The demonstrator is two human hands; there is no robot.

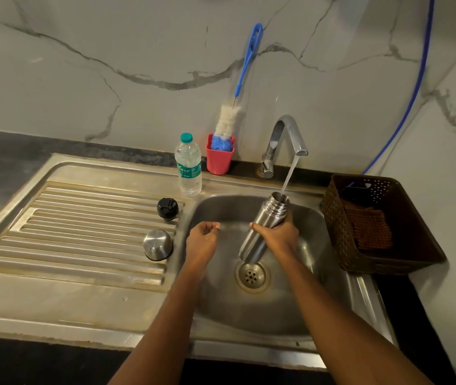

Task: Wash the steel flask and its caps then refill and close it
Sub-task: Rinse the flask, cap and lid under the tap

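Filling at the tap (285, 134): my right grip (276, 234) wraps the midsection of the steel flask (253, 244), tilted mouth-up under the water stream over the sink (249, 309) basin, its base just above the drain (251, 276). My left grip (204, 234) hovers loosely curled, holding nothing. Wet polished steel will likely be slippery and grow heavier as it fills; the ridged neck looks the surer hold. The black inner cap (167, 208) and steel outer cap (157, 245) sit on the drainboard (82, 232), left. A brown basket (365, 177) crowds the basin's right rim; open room lies left and front.
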